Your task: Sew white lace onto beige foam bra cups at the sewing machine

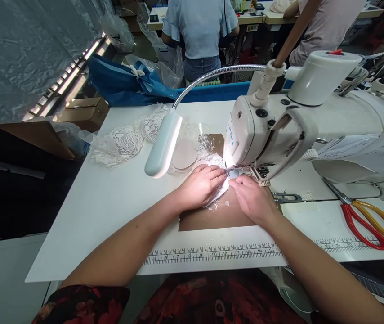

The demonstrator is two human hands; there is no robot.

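My left hand (203, 185) lies flat, fingers stretched together, on a white lace fabric piece (219, 191) at the sewing machine's needle area. Opposite it, my right hand (251, 198) has thumb and fingers closed on the piece's right edge, just in front of the presser foot. The white sewing machine (242, 130) stands over the work, and its lamp light washes out the stitching spot. Under both hands is a brown sheet (208, 219) with a shiny surface. Beyond my left hand lie a pale round pad (184, 154) and a heap of white lace (119, 143).
A grey-green lamp (163, 143) on a bendable neck hangs left of the machine head. Scissors with red and yellow handles (369, 220) lie at the right, over a ruler strip (212, 254) along the table's front edge. Two people sit at tables beyond a blue cloth (127, 83).
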